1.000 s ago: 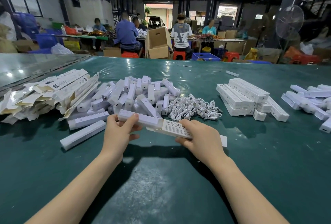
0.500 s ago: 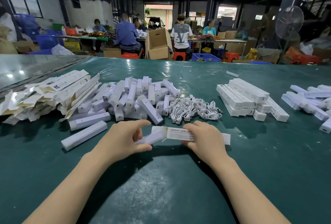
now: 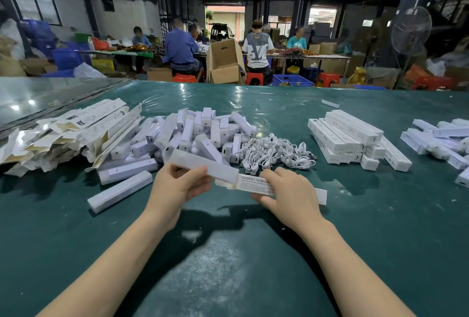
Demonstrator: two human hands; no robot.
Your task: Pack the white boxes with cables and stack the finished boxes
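My left hand [image 3: 175, 187] grips a long white inner bar [image 3: 203, 163] by its near end, its far end meeting the open mouth of a printed white box [image 3: 256, 183]. My right hand [image 3: 289, 192] holds that box against the green table [image 3: 228, 253], covering its middle; the box's right end [image 3: 320, 196] sticks out past my fingers. Behind my hands lies a tangle of white cables [image 3: 274, 150]. A neat stack of finished boxes [image 3: 347, 136] stands to the right.
A heap of white bars [image 3: 198, 131] lies at centre back, flattened box sleeves [image 3: 71, 134] at the left, two loose bars [image 3: 121, 189] near my left hand. More white pieces [image 3: 439, 139] sit at the far right. Several people work at tables beyond.
My left hand dropped toward the table, then rose again with the white bar, which now points at the box's open end. My right hand stayed on the box.
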